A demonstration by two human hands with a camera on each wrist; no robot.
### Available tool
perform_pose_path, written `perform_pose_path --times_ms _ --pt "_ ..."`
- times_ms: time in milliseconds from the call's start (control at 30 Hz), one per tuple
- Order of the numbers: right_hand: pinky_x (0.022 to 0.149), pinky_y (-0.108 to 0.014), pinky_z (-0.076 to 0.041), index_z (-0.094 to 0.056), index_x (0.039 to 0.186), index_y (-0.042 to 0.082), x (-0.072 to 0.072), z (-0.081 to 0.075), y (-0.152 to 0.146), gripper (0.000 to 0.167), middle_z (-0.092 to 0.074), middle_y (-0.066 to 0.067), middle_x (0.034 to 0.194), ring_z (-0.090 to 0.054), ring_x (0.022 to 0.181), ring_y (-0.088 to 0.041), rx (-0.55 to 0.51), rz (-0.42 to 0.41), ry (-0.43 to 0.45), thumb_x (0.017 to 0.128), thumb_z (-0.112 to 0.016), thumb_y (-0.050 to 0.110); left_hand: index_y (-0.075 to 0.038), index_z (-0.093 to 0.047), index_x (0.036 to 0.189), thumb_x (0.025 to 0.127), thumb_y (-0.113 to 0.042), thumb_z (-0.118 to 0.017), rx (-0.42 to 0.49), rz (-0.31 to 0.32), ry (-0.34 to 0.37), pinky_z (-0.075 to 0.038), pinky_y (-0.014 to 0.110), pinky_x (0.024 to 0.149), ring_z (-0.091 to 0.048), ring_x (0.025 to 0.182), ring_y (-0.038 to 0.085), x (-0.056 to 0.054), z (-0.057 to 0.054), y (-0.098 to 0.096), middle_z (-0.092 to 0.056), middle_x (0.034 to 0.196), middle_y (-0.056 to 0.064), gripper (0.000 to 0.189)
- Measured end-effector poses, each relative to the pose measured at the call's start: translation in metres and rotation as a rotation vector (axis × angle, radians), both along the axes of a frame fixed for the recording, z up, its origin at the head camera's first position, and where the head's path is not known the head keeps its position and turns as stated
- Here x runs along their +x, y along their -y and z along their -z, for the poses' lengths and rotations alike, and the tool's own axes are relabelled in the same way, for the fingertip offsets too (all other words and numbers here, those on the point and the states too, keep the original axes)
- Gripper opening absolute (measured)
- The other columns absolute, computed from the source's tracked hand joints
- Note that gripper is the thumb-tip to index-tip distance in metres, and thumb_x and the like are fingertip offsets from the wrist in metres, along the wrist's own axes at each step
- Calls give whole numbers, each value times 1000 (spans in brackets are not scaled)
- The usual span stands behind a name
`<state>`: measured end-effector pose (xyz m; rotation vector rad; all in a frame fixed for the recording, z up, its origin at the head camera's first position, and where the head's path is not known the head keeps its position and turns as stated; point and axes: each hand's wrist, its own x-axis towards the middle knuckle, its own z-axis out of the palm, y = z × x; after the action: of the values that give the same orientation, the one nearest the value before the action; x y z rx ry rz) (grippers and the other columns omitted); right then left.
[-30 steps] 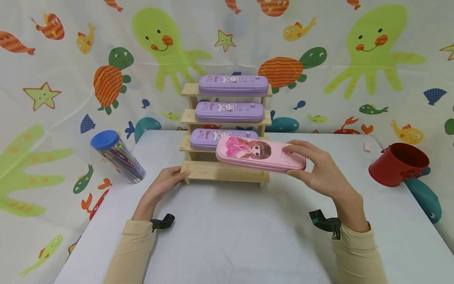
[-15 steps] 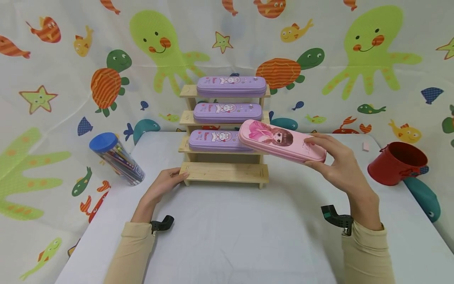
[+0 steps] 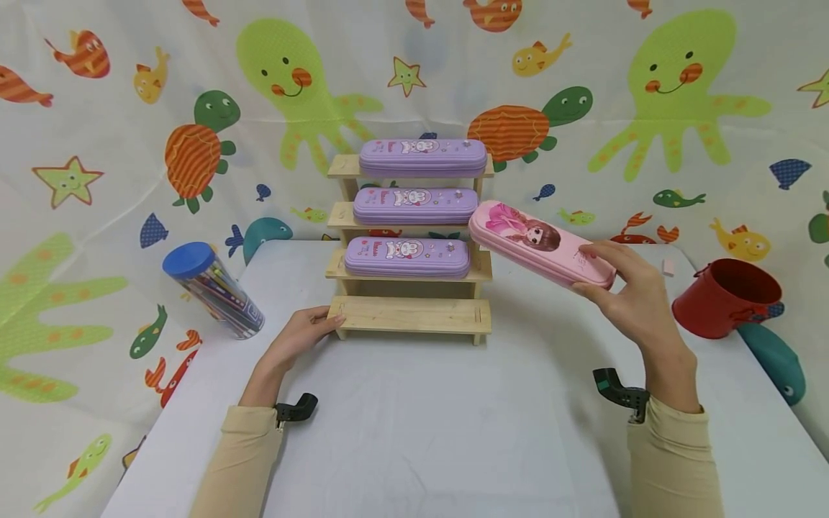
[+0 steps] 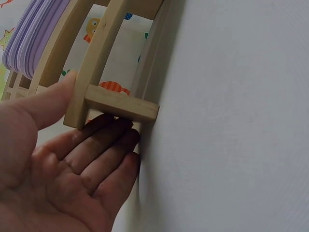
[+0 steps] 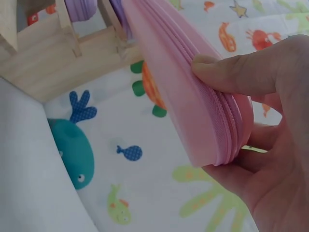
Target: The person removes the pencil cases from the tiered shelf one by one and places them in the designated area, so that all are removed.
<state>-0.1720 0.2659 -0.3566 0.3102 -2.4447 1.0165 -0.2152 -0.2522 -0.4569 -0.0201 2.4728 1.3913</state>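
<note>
My right hand grips a pink zippered pencil case by its right end, up in the air to the right of a stepped wooden rack. The case tilts, its left end higher. In the right wrist view the thumb presses beside the zipper of the pink case, with fingers on the opposite side. At the left end of the rack's bare bottom step, my left hand holds on, thumb over the step and fingers by its leg. Purple pencil cases lie on the three upper steps.
Left of the rack leans a clear tube of pencils with a blue lid. A red bucket stands at the right, with a small pink block behind it. A sea-animal curtain hangs behind the white table.
My right hand has carried the pink pencil case right and up, away from in front of the rack, and its tilt has grown. The left hand stays at the rack.
</note>
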Motion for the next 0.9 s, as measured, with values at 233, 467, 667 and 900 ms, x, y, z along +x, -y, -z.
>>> perform_pose_path --times_ms 233,467,667,900 --pt "118 -70 -12 -63 135 18 -2 0 -10 57 -56 -17 141 -45 133 -37 -15 50 58 81 -82 13 0 -47 145 97 -46 -60 0 1 -4 -38 51 115 -44 141 34 0 1 1 -52 147 20 67" --pt "117 -73 5 -63 133 12 -6 4 -15 54 -57 -22 138 -47 127 -42 -19 91 52 82 -81 13 0 -47 146 98 -46 -60 -5 7 -9 -39 51 115 -44 141 34 0 1 2 -52 147 20 68" --pt "115 -71 -19 -59 138 13 -12 11 -14 54 -54 -21 144 -44 130 -42 -3 186 151 88 -76 22 0 -47 146 98 -46 -60 4 8 -8 -38 51 116 -42 143 33 0 1 1 -51 148 19 68" --pt "101 -66 -40 -59 137 9 -30 34 -2 53 -57 -24 139 -49 128 -44 34 246 261 88 -74 22 -2 -48 145 97 -46 -61 6 -1 0 -38 51 116 -41 143 33 1 0 1 -52 148 18 67"
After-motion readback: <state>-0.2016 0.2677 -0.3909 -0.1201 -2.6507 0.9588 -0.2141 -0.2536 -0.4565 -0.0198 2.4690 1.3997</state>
